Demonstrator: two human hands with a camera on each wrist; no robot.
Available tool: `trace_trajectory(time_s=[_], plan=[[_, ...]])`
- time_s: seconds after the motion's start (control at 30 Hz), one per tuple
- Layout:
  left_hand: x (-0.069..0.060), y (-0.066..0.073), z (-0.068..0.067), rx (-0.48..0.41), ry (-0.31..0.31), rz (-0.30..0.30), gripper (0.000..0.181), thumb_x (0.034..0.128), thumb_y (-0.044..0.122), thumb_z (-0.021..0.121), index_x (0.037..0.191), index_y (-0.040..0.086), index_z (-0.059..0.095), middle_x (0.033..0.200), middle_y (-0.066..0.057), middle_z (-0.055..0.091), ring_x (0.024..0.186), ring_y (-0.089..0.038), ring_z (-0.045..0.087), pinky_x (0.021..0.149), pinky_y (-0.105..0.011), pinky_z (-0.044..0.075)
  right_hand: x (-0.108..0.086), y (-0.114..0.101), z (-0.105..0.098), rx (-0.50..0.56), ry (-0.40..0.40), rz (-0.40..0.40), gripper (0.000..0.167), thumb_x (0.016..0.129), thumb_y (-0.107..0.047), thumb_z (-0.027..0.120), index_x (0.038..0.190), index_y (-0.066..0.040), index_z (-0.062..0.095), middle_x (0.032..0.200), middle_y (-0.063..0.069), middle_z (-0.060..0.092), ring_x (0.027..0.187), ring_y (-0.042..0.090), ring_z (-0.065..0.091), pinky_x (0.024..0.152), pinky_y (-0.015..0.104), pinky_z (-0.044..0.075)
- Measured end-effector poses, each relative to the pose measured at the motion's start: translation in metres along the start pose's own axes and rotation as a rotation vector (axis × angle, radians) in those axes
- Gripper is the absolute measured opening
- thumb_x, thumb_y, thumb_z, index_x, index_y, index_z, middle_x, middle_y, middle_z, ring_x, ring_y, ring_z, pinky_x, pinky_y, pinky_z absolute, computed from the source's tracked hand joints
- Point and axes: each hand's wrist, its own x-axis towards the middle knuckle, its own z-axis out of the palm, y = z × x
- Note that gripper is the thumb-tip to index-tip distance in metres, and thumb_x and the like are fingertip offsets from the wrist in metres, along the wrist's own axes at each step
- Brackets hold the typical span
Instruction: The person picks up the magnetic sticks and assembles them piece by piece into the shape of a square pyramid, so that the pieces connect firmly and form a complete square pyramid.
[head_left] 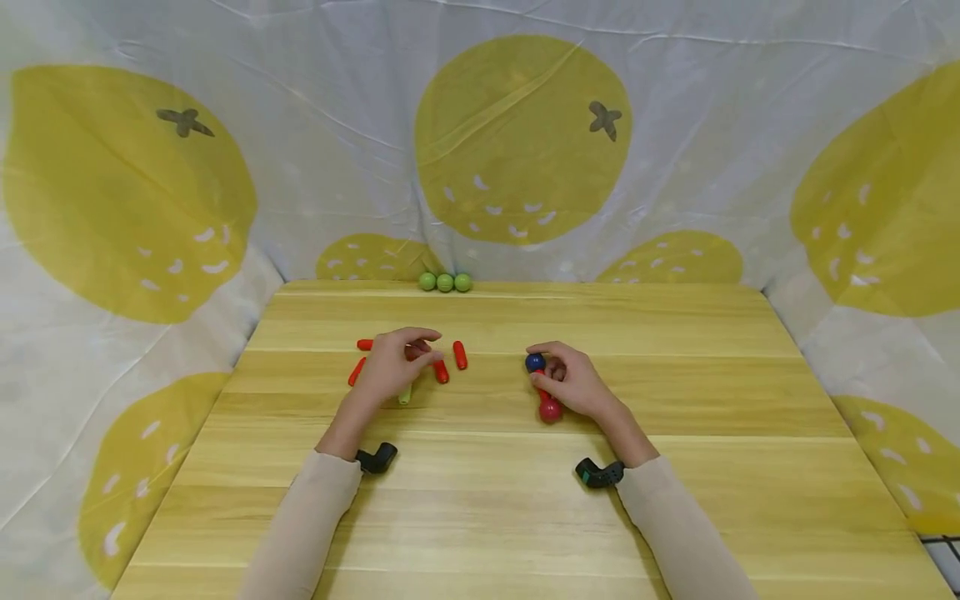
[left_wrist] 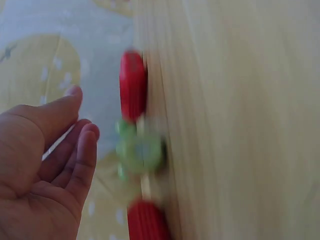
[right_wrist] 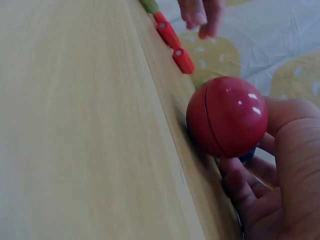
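My right hand [head_left: 573, 379] holds a piece made of a blue ball [head_left: 535, 362], a red rod [head_left: 543, 393] and a red ball [head_left: 551, 410]. Its fingers and thumb are about the blue ball and the rod. In the right wrist view the red ball [right_wrist: 227, 117] hides most of the blue ball [right_wrist: 248, 155]. Over the loose rods hovers my left hand [head_left: 390, 364], fingers loosely bent and holding nothing. Near its fingertips lie a red rod [head_left: 441, 371] and, farther right, another red rod [head_left: 460, 355]. A light green piece [head_left: 405, 395] is partly beneath it.
Three green balls [head_left: 445, 283] sit in a row at the back edge of the wooden table [head_left: 480, 517]. More red rods [head_left: 357, 372] lie left of my left hand. A lemon-patterned cloth [head_left: 697, 125] hangs behind and beside the table.
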Motion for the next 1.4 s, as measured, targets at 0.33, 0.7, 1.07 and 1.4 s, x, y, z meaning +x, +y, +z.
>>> trace_trajectory(time_s=[0.33,0.7,1.07,1.4], plan=[[-0.018,-0.057,-0.069,0.113,0.033,-0.148,0.034,0.0999,0.026,0.070,0.132,0.013,0.070,0.134,-0.013,0.067,0.111,-0.038,0.067,0.095,-0.055,0.056,-0.013,-0.015,-0.015,0.061,0.029,0.115,0.043,0.101,-0.014,0.068,0.140,0.001,0.060,0.115,0.025,0.069,0.093,0.032,0.067,0.075,0.019,0.054],[-0.014,-0.073,-0.079,0.146,-0.061,-0.211,0.036,0.1033,0.024,0.065,0.138,0.014,0.067,0.126,-0.018,0.068,0.113,-0.036,0.063,0.096,-0.052,0.052,-0.017,-0.033,-0.022,0.118,0.063,0.138,0.038,0.100,-0.011,0.068,0.134,0.005,0.063,0.114,0.028,0.071,0.093,0.028,0.071,0.078,0.017,0.056],[-0.016,-0.081,-0.072,0.130,-0.036,-0.230,0.029,0.1026,0.027,0.066,0.125,0.010,0.072,0.111,-0.015,0.073,0.099,-0.031,0.066,0.085,-0.040,0.053,-0.015,-0.020,-0.018,0.215,0.064,0.138,0.038,0.099,-0.008,0.070,0.132,0.010,0.063,0.127,0.028,0.067,0.119,0.043,0.065,0.090,0.014,0.055],[-0.018,-0.060,-0.065,0.015,0.040,-0.177,0.030,0.0970,0.030,0.074,0.123,0.015,0.075,0.114,-0.009,0.076,0.100,-0.024,0.072,0.079,-0.023,0.057,-0.007,-0.025,-0.020,0.166,0.085,0.118,0.036,0.099,-0.008,0.069,0.130,0.009,0.065,0.126,0.026,0.068,0.117,0.039,0.067,0.092,0.017,0.056]])
